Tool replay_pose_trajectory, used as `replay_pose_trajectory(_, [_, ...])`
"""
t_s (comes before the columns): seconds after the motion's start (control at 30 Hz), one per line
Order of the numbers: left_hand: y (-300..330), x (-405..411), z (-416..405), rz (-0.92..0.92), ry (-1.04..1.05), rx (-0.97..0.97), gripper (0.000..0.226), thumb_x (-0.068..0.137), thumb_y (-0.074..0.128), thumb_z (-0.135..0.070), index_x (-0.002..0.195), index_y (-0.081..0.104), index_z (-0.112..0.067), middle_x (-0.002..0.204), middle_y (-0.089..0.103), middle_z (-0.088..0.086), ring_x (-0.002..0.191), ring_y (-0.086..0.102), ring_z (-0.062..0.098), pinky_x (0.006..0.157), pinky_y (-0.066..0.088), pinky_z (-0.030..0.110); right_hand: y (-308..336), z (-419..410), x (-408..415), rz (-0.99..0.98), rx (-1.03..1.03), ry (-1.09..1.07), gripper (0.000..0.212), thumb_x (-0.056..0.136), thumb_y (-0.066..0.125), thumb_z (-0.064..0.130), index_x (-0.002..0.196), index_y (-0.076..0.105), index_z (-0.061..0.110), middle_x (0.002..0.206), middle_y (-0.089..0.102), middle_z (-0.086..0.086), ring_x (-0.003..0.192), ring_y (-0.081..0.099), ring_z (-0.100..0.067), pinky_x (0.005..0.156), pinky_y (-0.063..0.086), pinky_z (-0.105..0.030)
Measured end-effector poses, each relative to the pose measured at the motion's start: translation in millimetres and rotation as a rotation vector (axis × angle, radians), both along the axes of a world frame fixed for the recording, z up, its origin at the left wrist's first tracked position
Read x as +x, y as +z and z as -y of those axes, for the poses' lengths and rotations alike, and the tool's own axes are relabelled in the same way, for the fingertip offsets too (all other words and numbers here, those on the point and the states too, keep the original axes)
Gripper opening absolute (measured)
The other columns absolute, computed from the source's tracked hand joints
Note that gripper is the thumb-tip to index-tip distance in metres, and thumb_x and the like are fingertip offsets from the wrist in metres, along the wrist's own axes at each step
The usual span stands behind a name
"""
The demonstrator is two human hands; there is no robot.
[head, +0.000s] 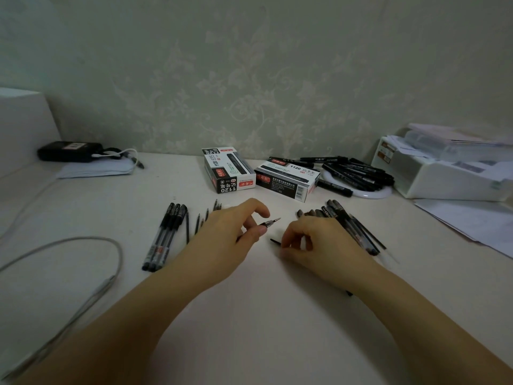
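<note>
Plastic, light and stiff: the pen [269, 223] you hold should weigh next to nothing. Its smooth barrel is likely slippery and its fine tip delicate, so take it at the dark grip section just behind the tip. Your left hand [227, 234] does exactly that, thumb and forefinger pinching the grip, tip pointing right, low over the bench [249, 315]. Your right hand [319, 240] curls round a thin black piece [275, 241], pinching it close to the bench, beside the loose pens [349, 223]. Both forearms angle inward.
</note>
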State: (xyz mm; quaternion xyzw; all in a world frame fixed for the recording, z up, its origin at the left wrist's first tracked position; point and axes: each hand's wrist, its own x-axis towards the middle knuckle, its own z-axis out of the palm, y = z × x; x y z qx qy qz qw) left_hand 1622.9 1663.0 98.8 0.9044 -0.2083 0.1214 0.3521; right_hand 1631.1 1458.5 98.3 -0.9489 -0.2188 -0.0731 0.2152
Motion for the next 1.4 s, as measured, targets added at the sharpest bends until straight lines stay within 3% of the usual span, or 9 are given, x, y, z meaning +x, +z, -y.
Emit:
replay_pose_trajectory(0.13, [0,0,2,-0.038,0.008,-0.116,0.014,0.095,0.055,-0.031,0.106,0.052,-0.038,0.080,0.064,-0.015,0.064,0.060,-0.001,0.056,0.041,0.011,1,0,0,-0.011,0.052,-0.012,0.018,0.082,0.072,0.050,0.093,0.067,0.037,0.082,0.058,0.018,0.081,0.049,0.008,0.059,0.035,-0.012])
replay_pose_trajectory(0.23, [0,-1,4,-0.079,-0.001,-0.235,0.015,0.094,0.056,-0.031,0.102,0.049,-0.041,0.083,0.064,-0.019,0.062,0.062,0.002,0.055,0.042,0.013,7,-3,0,-0.039,0.433,-0.098,0.015,0.082,0.072,0.048,0.091,0.072,0.036,0.083,0.068,0.017,0.070,0.056,0.003,0.060,0.045,-0.012])
replay_pose_trajectory(0.3, [1,-3,7,-0.099,-0.039,-0.292,0.017,0.094,0.056,-0.030,0.102,0.048,-0.042,0.086,0.064,-0.019,0.061,0.063,0.003,0.054,0.045,0.015,12,-5,-1,-0.211,0.718,-0.118,0.014,0.085,0.071,0.046,0.091,0.076,0.034,0.086,0.074,0.017,0.069,0.063,0.004,0.061,0.049,-0.011])
replay_pose_trajectory(0.5, [-1,-5,12,-0.111,-0.105,-0.296,0.018,0.094,0.057,-0.029,0.103,0.047,-0.042,0.087,0.062,-0.018,0.061,0.063,0.005,0.051,0.045,0.013,10,-10,-5,-0.685,1.043,-0.069,0.027,0.073,0.076,0.037,0.097,0.080,0.024,0.101,0.077,-0.001,0.077,0.066,-0.008,0.076,0.054,-0.024])
replay_pose_trajectory(0.63, [-3,-3,11,-0.101,-0.097,-0.246,0.019,0.094,0.057,-0.030,0.103,0.048,-0.044,0.089,0.061,-0.017,0.062,0.064,0.004,0.051,0.047,0.012,10,-7,-2,-0.737,1.191,-0.115,0.018,0.082,0.072,0.025,0.095,0.078,0.014,0.100,0.077,-0.006,0.077,0.072,-0.012,0.061,0.055,-0.020])
replay_pose_trajectory(0.8, [-7,-1,10,-0.091,-0.073,-0.174,0.016,0.094,0.057,-0.032,0.103,0.049,-0.043,0.090,0.060,-0.020,0.062,0.063,0.005,0.057,0.054,0.017,17,11,12,-0.513,1.354,-0.336,0.017,0.104,0.046,0.020,0.106,0.059,0.009,0.093,0.078,-0.005,0.074,0.073,-0.014,0.061,0.057,-0.023])
replay_pose_trajectory(0.9, [-6,0,8,-0.084,-0.048,-0.164,0.015,0.094,0.056,-0.031,0.101,0.051,-0.042,0.089,0.060,-0.021,0.061,0.063,0.006,0.055,0.053,0.017,21,33,21,-0.235,1.221,-0.494,0.015,0.102,0.051,0.023,0.102,0.061,0.011,0.082,0.074,-0.004,0.061,0.068,-0.009,0.056,0.054,-0.021])
replay_pose_trajectory(1.07, [-6,1,5,-0.061,0.031,-0.136,0.012,0.093,0.057,-0.031,0.100,0.054,-0.040,0.085,0.061,-0.014,0.063,0.061,0.007,0.056,0.054,0.022,11,73,35,0.132,0.480,-0.640,0.014,0.095,0.063,0.027,0.092,0.068,0.015,0.078,0.067,0.003,0.067,0.061,-0.011,0.059,0.043,-0.021])
replay_pose_trajectory(1.4, [-6,3,1,-0.034,0.125,-0.071,0.008,0.093,0.057,-0.032,0.098,0.055,-0.038,0.082,0.060,-0.017,0.064,0.059,-0.002,0.052,0.038,0.009,-7,77,40,0.084,0.121,-0.680,0.013,0.090,0.068,0.027,0.090,0.071,0.014,0.086,0.070,-0.007,0.079,0.064,-0.023,0.074,0.055,-0.037])
